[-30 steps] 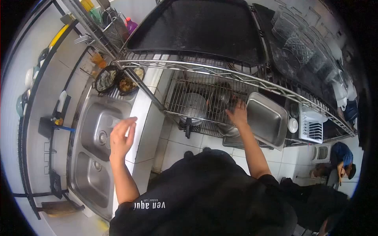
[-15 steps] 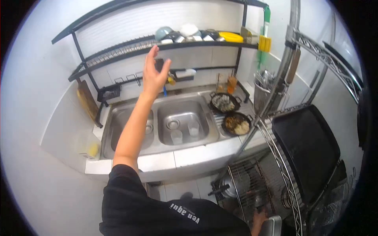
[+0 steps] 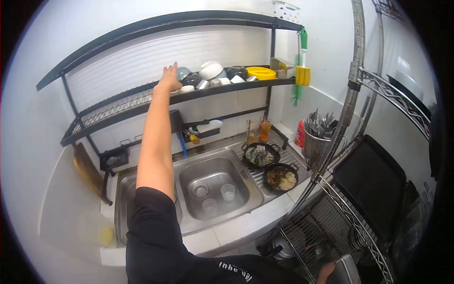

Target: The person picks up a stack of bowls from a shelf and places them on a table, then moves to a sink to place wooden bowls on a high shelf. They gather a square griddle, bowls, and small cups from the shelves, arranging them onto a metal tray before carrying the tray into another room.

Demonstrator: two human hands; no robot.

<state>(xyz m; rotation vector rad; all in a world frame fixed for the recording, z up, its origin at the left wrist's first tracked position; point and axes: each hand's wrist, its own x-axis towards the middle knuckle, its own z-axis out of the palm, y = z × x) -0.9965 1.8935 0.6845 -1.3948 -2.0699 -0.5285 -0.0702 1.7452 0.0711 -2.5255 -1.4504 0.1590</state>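
My left hand [image 3: 169, 79] is raised to the black dish rack [image 3: 137, 98], fingers stretched and apart, with nothing visible in it. Its fingertips overlap the edge of a blue-grey bowl [image 3: 183, 73] on the rack's lower shelf. Dark bowls, a white bowl [image 3: 211, 69], small cups and yellow plates [image 3: 261, 73] stand along the same shelf. Low on the right, my right hand [image 3: 325, 271] grips the near side of a rectangular metal pan [image 3: 348, 270]; its fingers are partly hidden.
Below the rack, a double steel sink [image 3: 189, 226] holds two clear cups. Two black pans with food scraps [image 3: 281, 177] sit on the drainboard beside glasses. A cutlery basket [image 3: 318, 146], wire shelving with an upright pole [image 3: 347, 102] and a black tray [image 3: 371, 182] stand right.
My left hand has gone from above the sink up to the rack beside the bowls. The view has tilted up. My right hand stays at the metal pan.
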